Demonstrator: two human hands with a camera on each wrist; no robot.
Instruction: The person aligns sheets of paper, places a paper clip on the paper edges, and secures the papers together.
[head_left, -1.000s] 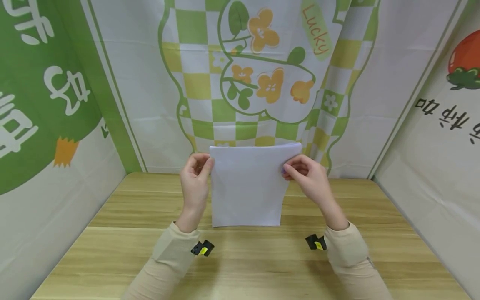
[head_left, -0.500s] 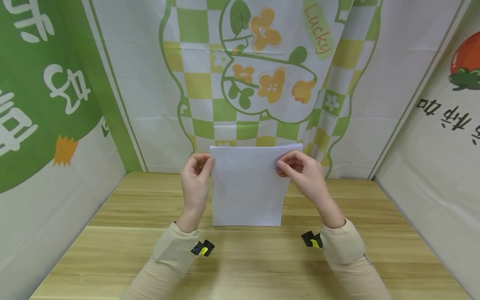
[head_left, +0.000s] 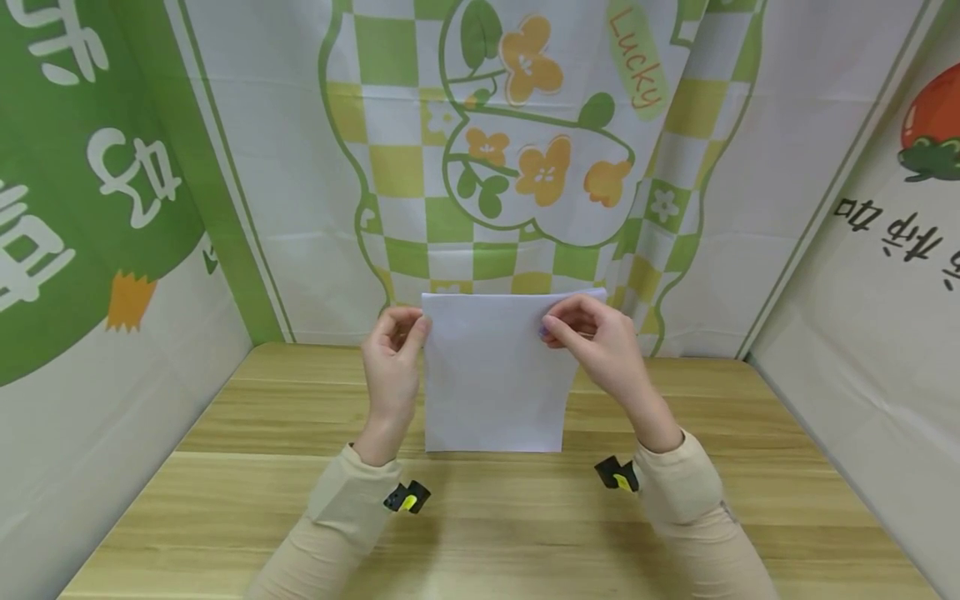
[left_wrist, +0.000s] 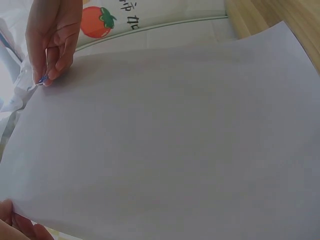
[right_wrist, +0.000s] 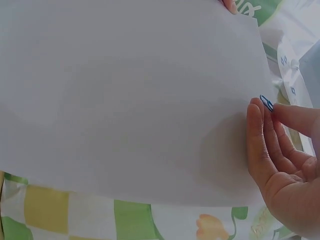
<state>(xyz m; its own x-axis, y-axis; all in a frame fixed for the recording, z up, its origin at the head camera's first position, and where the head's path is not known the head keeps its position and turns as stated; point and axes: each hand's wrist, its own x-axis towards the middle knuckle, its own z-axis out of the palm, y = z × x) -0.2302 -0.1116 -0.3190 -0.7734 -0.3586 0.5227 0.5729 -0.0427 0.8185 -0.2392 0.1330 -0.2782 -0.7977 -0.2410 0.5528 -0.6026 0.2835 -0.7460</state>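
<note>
White sheets of paper [head_left: 491, 383] stand upright over the table, their lower edge toward me. My left hand [head_left: 392, 362] pinches them at the upper left edge between thumb and fingers. In front of the upper right part is my right hand [head_left: 606, 354], thumb and fingertips together near the top edge. Between them is a small blue paper clip [right_wrist: 266, 103], clearest in the right wrist view. It sits at the paper's edge there; I cannot tell whether it grips the sheets. The left wrist view shows the paper almost filling the frame.
The wooden table [head_left: 495, 533] reaches to a checked, flowered cloth [head_left: 405, 175] hanging behind. Printed cloth walls stand at both sides, green lettering on the left and a tomato [head_left: 933, 125] on the right. Black wrist cameras sit at both cuffs.
My right hand has moved left and slightly up, from the paper's right edge inward along its top. My left hand and the paper have barely moved.
</note>
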